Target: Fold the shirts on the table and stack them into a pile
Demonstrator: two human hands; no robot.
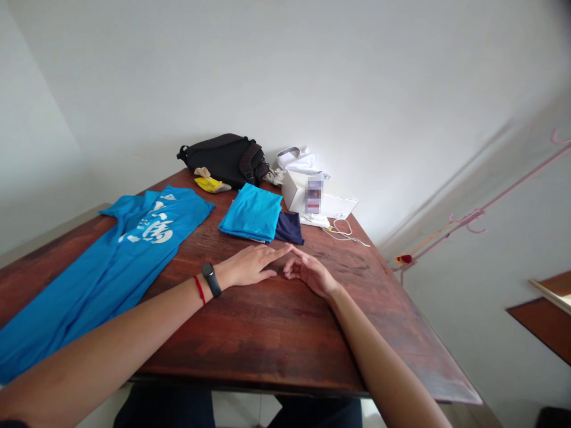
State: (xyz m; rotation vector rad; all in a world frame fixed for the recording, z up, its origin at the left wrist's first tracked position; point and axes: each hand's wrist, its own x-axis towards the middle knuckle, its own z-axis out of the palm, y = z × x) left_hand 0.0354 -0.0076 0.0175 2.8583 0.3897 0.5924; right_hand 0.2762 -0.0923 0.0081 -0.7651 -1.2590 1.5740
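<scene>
My left hand (252, 266) is held over the middle of the table, palm down with its fingers stretched out and nothing in it. Its fingertips meet those of my right hand (311, 274), which is turned palm inward, index finger extended and the other fingers loosely bent, also holding nothing. Just beyond the hands lies a folded bright blue cloth (252, 212), partly over a folded navy cloth (289, 229). To the left, a blue T-shirt (129, 255) with white lettering is spread lengthwise, its near part passing behind my left forearm.
On the dark red wooden table (250, 345), a black bag (223, 157) rests at the back beside a yellow item (209, 183). White boxes (294, 190), a white bag (297, 159) and a white cable (343, 232) are at back right. A pink pole with hooks (477, 217) leans along the right wall.
</scene>
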